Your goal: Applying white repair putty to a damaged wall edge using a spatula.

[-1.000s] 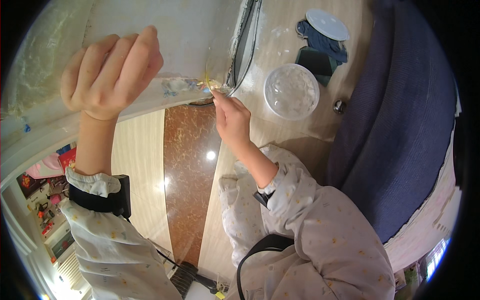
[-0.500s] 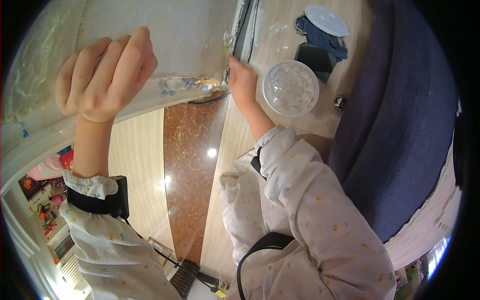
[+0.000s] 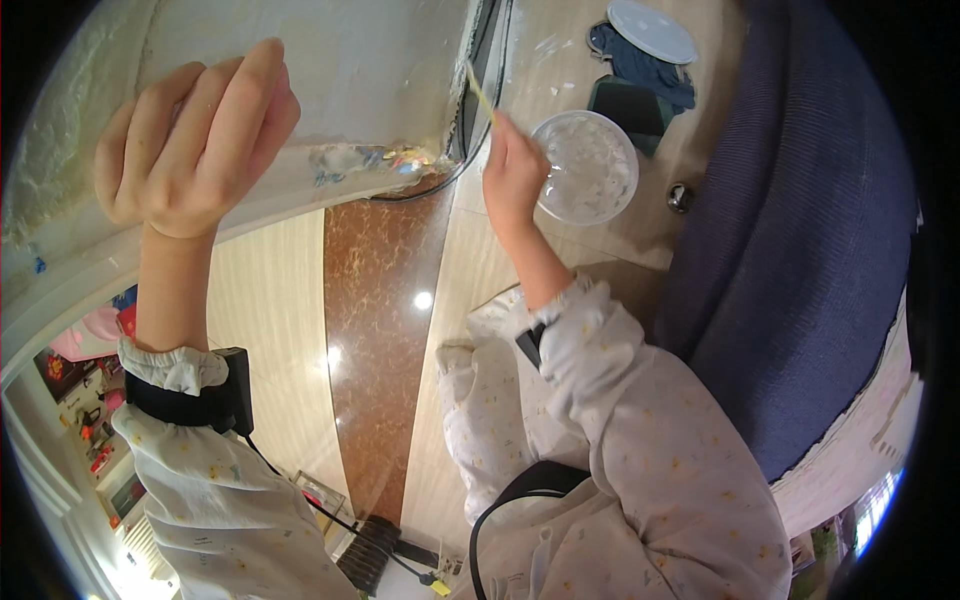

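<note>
My left hand (image 3: 200,145) is closed with its back toward me, over the pale, worn panel (image 3: 370,80). Its palm is out of sight, so anything inside it is hidden. My right hand (image 3: 515,175) pinches a thin yellowish stick (image 3: 482,92). The stick slants up and left, its far end at the panel's edge beside a dark strip (image 3: 480,75). Just right of this hand stands a round whitish tub (image 3: 590,170), its near-left rim partly behind the fingers. Whitish, translucent matter lies in the tub.
Beyond the tub are a dark green box (image 3: 630,115), a dark blue cloth (image 3: 640,75) and a pale round lid (image 3: 653,30). A small shiny metal object (image 3: 680,197) lies on the tiles. Dark blue ribbed upholstery (image 3: 800,240) rises at right. A brush (image 3: 370,555) lies near the lower edge.
My right hand has drawn back from the panel's edge, to the right and slightly nearer, and the stick now shows. My left hand has shifted slightly left and up in the picture, still closed.
</note>
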`<state>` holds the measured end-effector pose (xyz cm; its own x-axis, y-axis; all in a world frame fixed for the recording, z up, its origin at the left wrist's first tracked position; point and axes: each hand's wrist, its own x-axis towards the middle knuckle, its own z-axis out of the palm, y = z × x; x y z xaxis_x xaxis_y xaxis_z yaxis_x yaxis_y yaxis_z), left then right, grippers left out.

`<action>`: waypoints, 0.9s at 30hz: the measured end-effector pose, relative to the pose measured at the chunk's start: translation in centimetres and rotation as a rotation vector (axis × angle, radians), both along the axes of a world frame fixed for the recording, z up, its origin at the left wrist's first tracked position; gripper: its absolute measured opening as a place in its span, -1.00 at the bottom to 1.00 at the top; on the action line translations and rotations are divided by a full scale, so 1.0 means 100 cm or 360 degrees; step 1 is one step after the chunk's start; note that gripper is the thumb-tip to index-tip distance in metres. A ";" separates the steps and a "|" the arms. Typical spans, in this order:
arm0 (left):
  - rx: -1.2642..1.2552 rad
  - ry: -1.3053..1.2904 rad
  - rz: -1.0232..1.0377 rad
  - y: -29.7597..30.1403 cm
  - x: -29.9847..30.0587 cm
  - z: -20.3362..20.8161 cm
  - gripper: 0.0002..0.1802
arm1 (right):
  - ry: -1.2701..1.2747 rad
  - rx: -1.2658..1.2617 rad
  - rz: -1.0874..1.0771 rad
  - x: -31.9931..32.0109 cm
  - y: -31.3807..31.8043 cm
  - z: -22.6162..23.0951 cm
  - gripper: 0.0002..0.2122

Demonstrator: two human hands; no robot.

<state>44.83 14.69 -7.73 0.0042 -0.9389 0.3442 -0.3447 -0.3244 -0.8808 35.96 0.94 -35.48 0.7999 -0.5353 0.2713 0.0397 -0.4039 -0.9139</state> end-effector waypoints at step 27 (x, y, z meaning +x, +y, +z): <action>0.0060 0.0007 0.0015 -0.005 -0.001 0.004 -0.86 | 0.0138 0.0305 0.0027 0.056 -0.019 -0.037 -0.81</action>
<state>44.70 14.17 -7.35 0.0145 -0.9511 0.3086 -0.3457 -0.2944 -0.8910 41.54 -0.96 -39.21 0.8253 -0.5566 0.0955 -0.0373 -0.2224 -0.9742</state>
